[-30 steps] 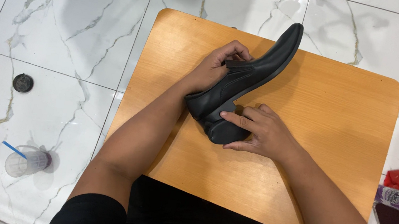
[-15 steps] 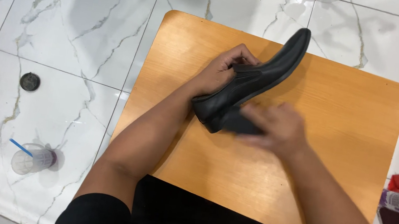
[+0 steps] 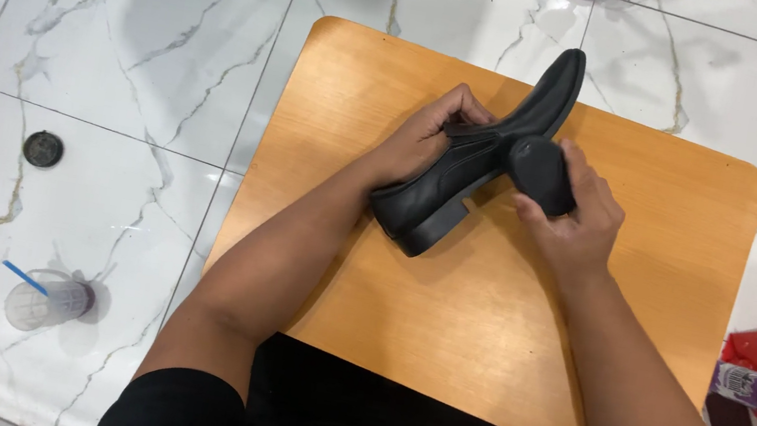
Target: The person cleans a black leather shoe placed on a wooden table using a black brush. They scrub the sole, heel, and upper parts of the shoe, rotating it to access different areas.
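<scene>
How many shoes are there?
1. The black shoe is over the wooden table, held at its opening by the left hand. No second shoe shows; one may be out of view.

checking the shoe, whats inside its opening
The left hand has its fingers tucked into the black shoe, covering the opening. The lining cannot be seen.

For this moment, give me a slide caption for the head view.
Left hand steadies a black shoe on a wooden table; right hand presses a dark pad against it.
</scene>
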